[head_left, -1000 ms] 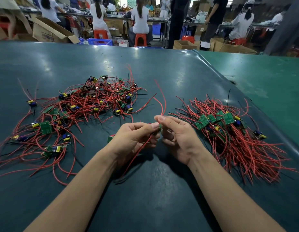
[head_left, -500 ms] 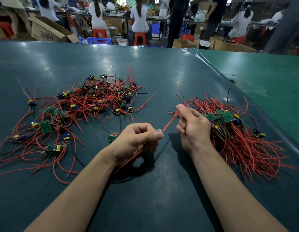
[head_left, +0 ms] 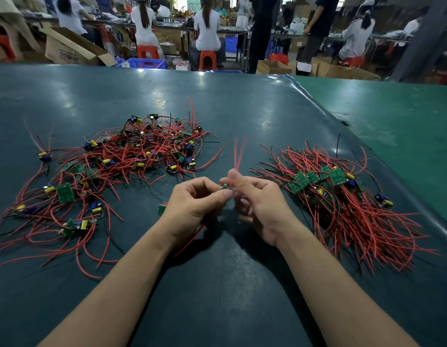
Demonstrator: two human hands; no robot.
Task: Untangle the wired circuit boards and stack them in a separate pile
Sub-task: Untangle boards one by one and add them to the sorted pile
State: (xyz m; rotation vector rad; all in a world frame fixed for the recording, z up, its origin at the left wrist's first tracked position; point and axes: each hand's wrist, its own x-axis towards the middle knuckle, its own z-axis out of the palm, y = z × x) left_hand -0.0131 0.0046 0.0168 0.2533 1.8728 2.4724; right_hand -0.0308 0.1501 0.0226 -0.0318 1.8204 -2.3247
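Pinching a mostly hidden small green board, left hand and right hand blur its red wires.

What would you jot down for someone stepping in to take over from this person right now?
Left hand pinches a small green circuit board. Right hand pinches its red wires, which stick up above the fingers.
Tangled pile lies on the left of the dark table; sorted stack on the right, wires roughly aligned.
Done: many boards stacked.
Left: lay this board on the stack, then untangle the rest, including the loose board beside the left hand.
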